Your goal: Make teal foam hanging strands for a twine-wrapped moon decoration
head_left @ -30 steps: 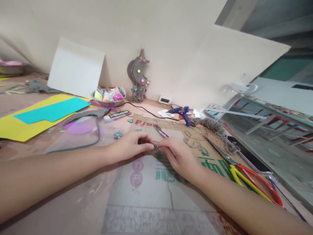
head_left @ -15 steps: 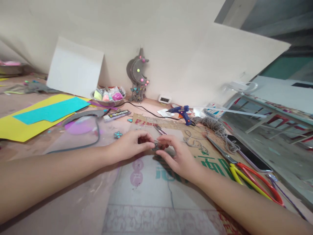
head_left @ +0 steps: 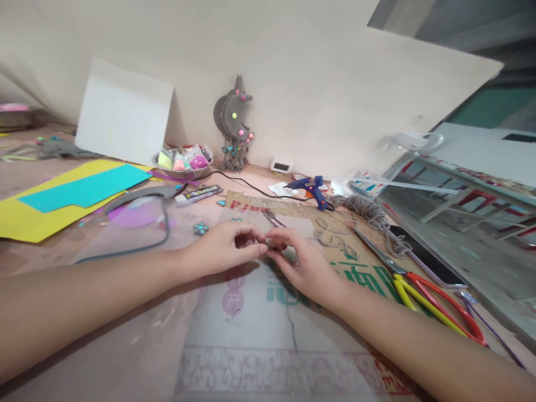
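My left hand (head_left: 224, 248) and my right hand (head_left: 304, 265) meet over a flattened cardboard sheet (head_left: 268, 324) on the table. Both pinch a small grey piece (head_left: 270, 244) between thumb and fingertips; the piece is mostly hidden by the fingers. The hands are raised slightly above the cardboard. A thin metal tool (head_left: 273, 219) lies just behind the fingers.
A blue glue gun (head_left: 312, 190) and grey yarn (head_left: 368, 215) lie behind right. Scissors with red and yellow handles (head_left: 431, 304) and a phone (head_left: 422, 259) lie at the right. Yellow and teal sheets (head_left: 71, 192), a bowl of coloured packets (head_left: 184, 164) and a grey moon ornament (head_left: 232, 125) stand at the left and back.
Both hands have lifted a little with the small piece pinched between them, and the right thumb has shifted over it. The camera view has tilted slightly.
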Tool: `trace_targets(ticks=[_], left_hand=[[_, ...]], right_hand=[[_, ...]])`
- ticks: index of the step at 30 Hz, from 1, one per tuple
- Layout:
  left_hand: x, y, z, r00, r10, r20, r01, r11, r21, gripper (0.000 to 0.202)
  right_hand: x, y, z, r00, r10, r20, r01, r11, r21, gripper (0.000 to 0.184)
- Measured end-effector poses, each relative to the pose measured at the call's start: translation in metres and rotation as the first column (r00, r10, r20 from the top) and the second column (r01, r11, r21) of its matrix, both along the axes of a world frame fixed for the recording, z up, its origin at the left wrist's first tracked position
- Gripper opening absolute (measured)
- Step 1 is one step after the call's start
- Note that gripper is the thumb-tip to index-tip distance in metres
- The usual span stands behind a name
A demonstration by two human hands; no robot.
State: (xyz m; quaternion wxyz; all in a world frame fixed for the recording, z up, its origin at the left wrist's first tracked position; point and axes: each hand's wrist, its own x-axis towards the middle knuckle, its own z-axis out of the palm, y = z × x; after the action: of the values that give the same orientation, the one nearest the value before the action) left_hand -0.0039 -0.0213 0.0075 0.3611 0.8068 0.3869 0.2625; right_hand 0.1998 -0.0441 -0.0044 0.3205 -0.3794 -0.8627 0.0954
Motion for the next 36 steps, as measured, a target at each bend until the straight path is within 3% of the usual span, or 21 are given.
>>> trace_targets(ticks=[10, 21, 29, 36], left_hand=[[0.000, -0.001, 0.000, 0.999, -0.014, -0.035, 0.017, 0.996, 0.088, 0.020], [0.001, 0.000, 0.000, 1.000, -0.003, -0.027, 0.005, 0.997, 0.083, 0.019], [-0.001, 0.000, -0.001, 0.998, -0.031, -0.048, 0.035, 0.995, 0.099, 0.022], [-0.001, 0.002, -0.009, 0.996, -0.089, -0.023, 0.091, 0.989, 0.116, 0.017]], right_hand=[[-0.002, -0.003, 0.002, 0.999, 0.038, 0.010, -0.038, 0.999, -0.007, 0.031], [0.001, 0.001, 0.009, 0.998, -0.008, -0.066, -0.002, 0.989, -0.147, 0.027], [0.000, 0.000, 0.011, 0.994, -0.097, -0.047, 0.092, 0.991, -0.093, 0.005], [-0.003, -0.002, 0.016, 0.998, -0.052, -0.027, 0.051, 0.998, -0.048, 0.008]])
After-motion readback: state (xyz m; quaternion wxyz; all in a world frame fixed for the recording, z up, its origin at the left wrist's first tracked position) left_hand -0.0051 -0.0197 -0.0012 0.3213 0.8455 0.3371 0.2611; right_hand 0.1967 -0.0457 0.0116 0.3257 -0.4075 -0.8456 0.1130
